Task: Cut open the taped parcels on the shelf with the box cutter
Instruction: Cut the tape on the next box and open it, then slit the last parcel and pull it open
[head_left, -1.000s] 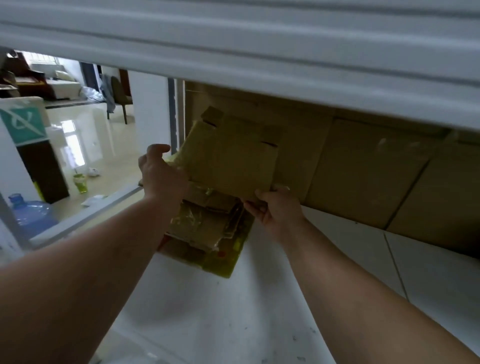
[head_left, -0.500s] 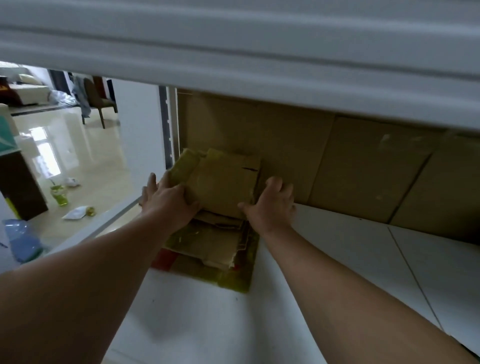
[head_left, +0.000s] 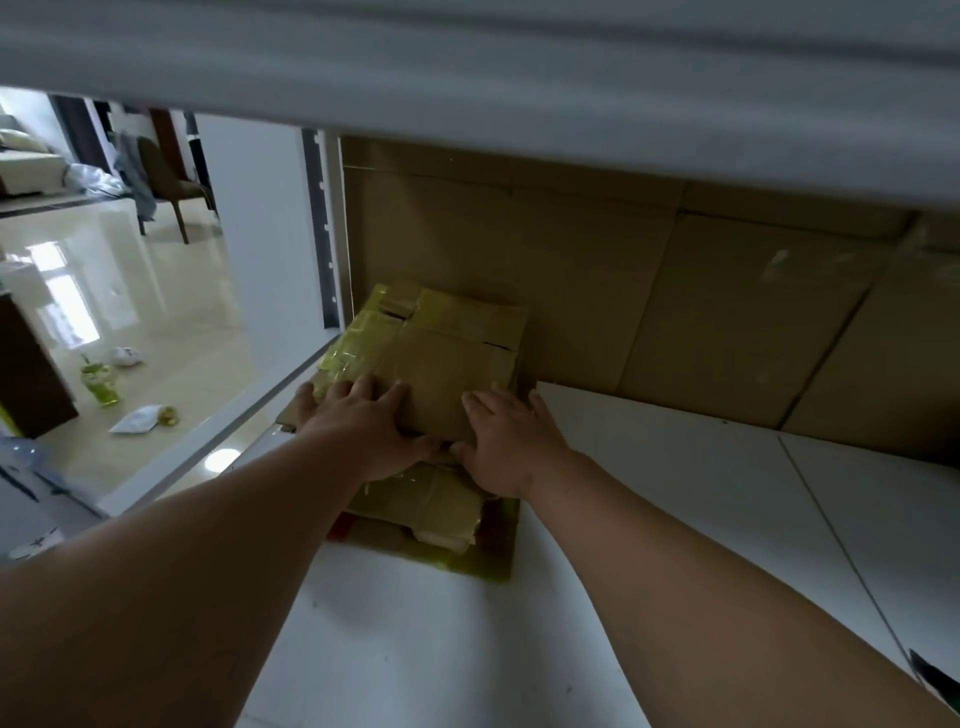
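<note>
Pressing flat: left hand (head_left: 363, 426) and right hand (head_left: 506, 447), fingers spread, on top flattened parcel (head_left: 441, 358). Stack sits on white shelf (head_left: 649, 493), against cardboard backing (head_left: 571, 270).

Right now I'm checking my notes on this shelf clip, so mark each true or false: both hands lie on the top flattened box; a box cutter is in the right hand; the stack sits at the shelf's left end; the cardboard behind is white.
1. Both hands rest on the top flattened brown cardboard box: true; left hand, right hand, fingers straight.
2. The right hand holds a box cutter: false; it holds nothing.
3. The stack sits at the left end of the white shelf board: true.
4. The cardboard sheet behind is white: false; it is brown.
</note>
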